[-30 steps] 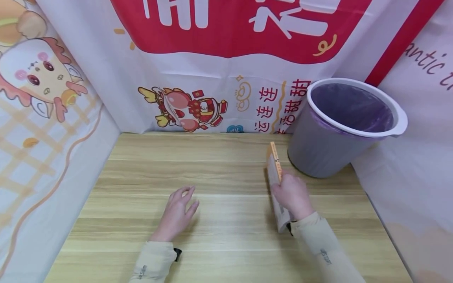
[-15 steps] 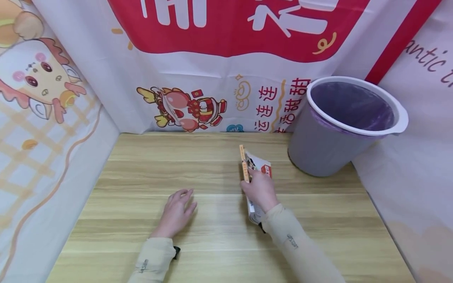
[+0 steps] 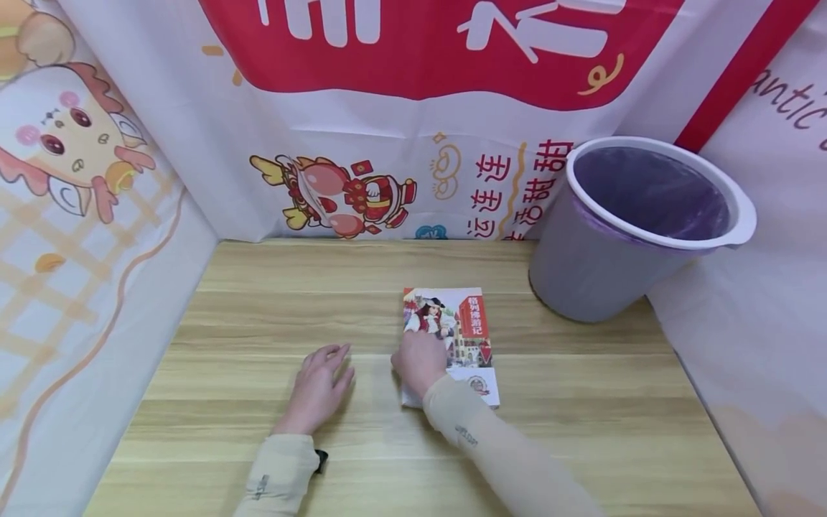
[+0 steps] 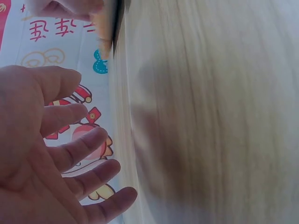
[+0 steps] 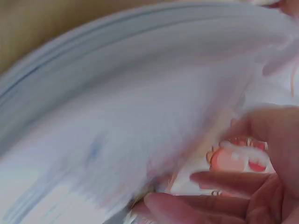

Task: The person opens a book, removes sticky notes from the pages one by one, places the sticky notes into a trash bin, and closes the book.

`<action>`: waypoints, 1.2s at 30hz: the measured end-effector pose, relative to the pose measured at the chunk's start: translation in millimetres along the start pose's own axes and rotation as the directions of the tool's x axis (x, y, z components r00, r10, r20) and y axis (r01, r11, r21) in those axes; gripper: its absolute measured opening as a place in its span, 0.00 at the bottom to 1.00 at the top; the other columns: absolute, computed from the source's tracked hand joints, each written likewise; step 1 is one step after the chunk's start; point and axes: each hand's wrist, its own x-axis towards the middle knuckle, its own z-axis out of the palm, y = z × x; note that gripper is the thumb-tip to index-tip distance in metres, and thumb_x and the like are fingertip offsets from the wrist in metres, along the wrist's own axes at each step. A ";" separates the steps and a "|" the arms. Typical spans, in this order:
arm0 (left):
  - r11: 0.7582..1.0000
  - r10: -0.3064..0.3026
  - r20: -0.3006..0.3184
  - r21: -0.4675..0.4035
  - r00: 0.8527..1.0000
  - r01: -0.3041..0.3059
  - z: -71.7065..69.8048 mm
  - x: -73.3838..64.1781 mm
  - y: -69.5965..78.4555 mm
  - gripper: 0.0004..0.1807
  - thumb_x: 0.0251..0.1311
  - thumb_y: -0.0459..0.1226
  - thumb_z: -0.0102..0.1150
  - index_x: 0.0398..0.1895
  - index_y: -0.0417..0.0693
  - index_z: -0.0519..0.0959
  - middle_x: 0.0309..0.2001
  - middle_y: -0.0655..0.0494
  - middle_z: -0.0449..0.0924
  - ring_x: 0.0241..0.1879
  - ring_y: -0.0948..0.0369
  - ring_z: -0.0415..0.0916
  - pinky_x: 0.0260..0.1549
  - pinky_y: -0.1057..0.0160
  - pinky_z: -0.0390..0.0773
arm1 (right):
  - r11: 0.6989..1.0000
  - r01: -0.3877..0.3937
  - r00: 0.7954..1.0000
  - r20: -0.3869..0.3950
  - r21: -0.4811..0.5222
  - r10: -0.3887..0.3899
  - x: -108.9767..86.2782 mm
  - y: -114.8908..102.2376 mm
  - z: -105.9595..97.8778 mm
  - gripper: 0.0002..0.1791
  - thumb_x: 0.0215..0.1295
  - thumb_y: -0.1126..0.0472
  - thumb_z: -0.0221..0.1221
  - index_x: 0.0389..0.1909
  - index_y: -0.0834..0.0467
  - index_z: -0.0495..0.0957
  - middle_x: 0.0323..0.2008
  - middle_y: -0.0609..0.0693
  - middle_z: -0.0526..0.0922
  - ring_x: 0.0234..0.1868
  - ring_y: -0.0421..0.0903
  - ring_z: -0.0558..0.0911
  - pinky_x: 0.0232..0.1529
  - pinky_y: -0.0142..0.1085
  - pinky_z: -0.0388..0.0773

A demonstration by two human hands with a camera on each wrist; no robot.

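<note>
A paperback book with a figure in a dark hat and a red title block on its cover faces up over the wooden table. My right hand grips it by the left, spine edge, fingers across the cover. The right wrist view shows the blurred page edges of the book and the fingers of that hand against it. In the left wrist view its orange spine appears at the top. To the left, my left hand is held over the table, fingers spread and relaxed, holding nothing.
A grey waste bin with a purple liner stands at the back right of the wooden table. Printed cloth hangs along the back, with more on both sides.
My right hand has carried the book leftward from near the bin to mid-table and turned it from upright on edge to cover up. The left hand stays almost where it was.
</note>
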 end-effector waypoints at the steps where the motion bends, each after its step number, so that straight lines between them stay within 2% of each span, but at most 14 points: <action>1: 1.000 0.000 0.000 0.003 1.000 0.000 -0.1 -0.5 -0.3 0.29 0.67 0.39 0.61 0.68 0.39 0.70 0.66 0.35 0.68 0.65 0.37 0.61 0.63 0.35 0.61 | 1.000 0.009 1.000 0.023 -0.025 -0.008 -2.6 -3.9 2.7 0.11 0.60 0.54 0.62 0.28 0.58 0.82 0.20 0.52 0.79 0.20 0.49 0.77 0.18 0.41 0.76; 4: 1.000 -0.004 0.011 0.007 1.000 0.004 0.1 -1.2 -0.4 0.28 0.67 0.40 0.60 0.69 0.40 0.70 0.66 0.35 0.68 0.65 0.38 0.61 0.63 0.36 0.61 | 0.991 0.048 0.998 0.049 -0.127 -0.042 -11.0 -12.1 8.7 0.12 0.64 0.54 0.58 0.36 0.58 0.84 0.30 0.56 0.85 0.33 0.53 0.83 0.23 0.45 0.80; 8: 1.000 -0.010 0.028 0.004 1.000 0.010 1.1 -2.1 0.0 0.29 0.69 0.41 0.59 0.70 0.40 0.68 0.67 0.36 0.67 0.66 0.39 0.60 0.64 0.36 0.60 | 0.964 0.070 0.997 0.003 -0.258 -0.072 -23.9 -14.1 16.1 0.19 0.67 0.54 0.55 0.52 0.60 0.82 0.49 0.65 0.83 0.52 0.60 0.81 0.29 0.47 0.83; 10: 1.000 -0.013 0.030 0.000 0.999 0.013 1.8 -3.3 0.7 0.29 0.69 0.41 0.59 0.70 0.40 0.68 0.67 0.36 0.67 0.66 0.39 0.60 0.64 0.36 0.60 | 0.957 0.071 0.996 -0.022 -0.280 -0.081 -30.7 -12.8 19.4 0.23 0.67 0.52 0.55 0.58 0.60 0.78 0.54 0.69 0.79 0.52 0.63 0.81 0.30 0.46 0.83; 13: 1.000 -0.012 0.030 0.001 0.999 0.012 2.3 -3.8 1.4 0.29 0.68 0.41 0.59 0.70 0.40 0.68 0.66 0.36 0.67 0.66 0.39 0.60 0.64 0.36 0.60 | 0.953 0.084 0.993 -0.053 -0.290 -0.104 -37.2 -10.1 21.3 0.27 0.66 0.50 0.57 0.63 0.57 0.76 0.56 0.72 0.77 0.44 0.64 0.83 0.29 0.46 0.83; 17: 1.000 0.002 0.036 0.008 0.999 -0.002 3.6 -2.5 1.4 0.29 0.68 0.41 0.59 0.70 0.39 0.68 0.66 0.36 0.68 0.66 0.39 0.60 0.65 0.37 0.60 | 0.969 0.081 0.995 -0.040 -0.234 -0.093 -35.1 -5.7 17.7 0.25 0.65 0.51 0.58 0.62 0.53 0.77 0.55 0.71 0.78 0.35 0.60 0.84 0.25 0.45 0.81; 21: 1.000 0.004 0.039 0.013 0.999 -0.004 4.1 -1.9 -0.2 0.30 0.68 0.42 0.59 0.70 0.39 0.68 0.66 0.37 0.68 0.66 0.38 0.61 0.65 0.36 0.59 | 0.988 0.076 0.997 0.028 -0.133 -0.073 -26.9 -0.6 9.3 0.17 0.65 0.53 0.57 0.51 0.54 0.83 0.46 0.65 0.82 0.31 0.56 0.83 0.27 0.48 0.80; 24: 1.000 -0.002 0.037 0.016 0.999 0.001 2.8 -1.3 -2.3 0.30 0.68 0.42 0.59 0.70 0.39 0.68 0.67 0.37 0.67 0.66 0.38 0.60 0.65 0.35 0.59 | 0.992 0.112 0.993 0.041 -0.055 -0.110 -22.4 6.1 1.8 0.12 0.64 0.54 0.58 0.42 0.53 0.86 0.37 0.58 0.84 0.31 0.54 0.83 0.30 0.49 0.80; 26: 1.000 -0.006 0.036 0.013 0.999 0.006 1.9 -1.0 -2.8 0.30 0.68 0.42 0.59 0.70 0.40 0.68 0.67 0.37 0.67 0.66 0.38 0.60 0.64 0.35 0.59 | 0.986 0.168 0.986 0.023 -0.006 -0.167 -21.0 13.6 -1.7 0.11 0.63 0.56 0.59 0.42 0.52 0.86 0.33 0.54 0.85 0.30 0.53 0.83 0.28 0.48 0.80; 29: 1.000 -0.016 0.043 0.005 0.999 0.015 0.7 -0.9 -2.2 0.30 0.70 0.44 0.58 0.70 0.40 0.68 0.68 0.37 0.66 0.67 0.39 0.59 0.65 0.36 0.58 | 0.961 0.257 0.965 0.017 0.098 -0.260 -22.9 28.1 -10.2 0.16 0.65 0.57 0.59 0.52 0.53 0.84 0.46 0.54 0.86 0.44 0.54 0.85 0.41 0.49 0.83; 31: 1.000 -0.028 0.063 -0.003 0.998 0.028 0.1 -0.7 -1.1 0.31 0.71 0.46 0.55 0.71 0.40 0.67 0.69 0.37 0.64 0.69 0.39 0.56 0.67 0.36 0.55 | 0.941 0.290 0.955 0.016 0.176 -0.297 -24.9 40.7 -16.0 0.19 0.67 0.57 0.60 0.59 0.54 0.81 0.57 0.56 0.81 0.56 0.55 0.81 0.54 0.49 0.79; 33: 0.999 -0.033 0.082 -0.002 0.996 0.033 -1.3 0.4 0.5 0.32 0.72 0.50 0.52 0.71 0.39 0.66 0.71 0.37 0.61 0.71 0.38 0.53 0.68 0.36 0.51 | 0.929 0.287 0.955 0.005 0.232 -0.296 -27.7 55.5 -23.1 0.23 0.68 0.55 0.60 0.63 0.54 0.77 0.68 0.57 0.71 0.67 0.57 0.70 0.65 0.52 0.68; 36: 1.000 -0.022 0.099 0.015 0.995 0.020 -5.7 3.6 3.7 0.36 0.73 0.55 0.46 0.73 0.40 0.63 0.74 0.36 0.53 0.73 0.34 0.45 0.69 0.34 0.44 | 0.931 0.260 0.966 -0.065 0.257 -0.252 -31.3 82.2 -35.1 0.27 0.69 0.50 0.61 0.67 0.51 0.73 0.73 0.56 0.62 0.73 0.57 0.61 0.68 0.55 0.61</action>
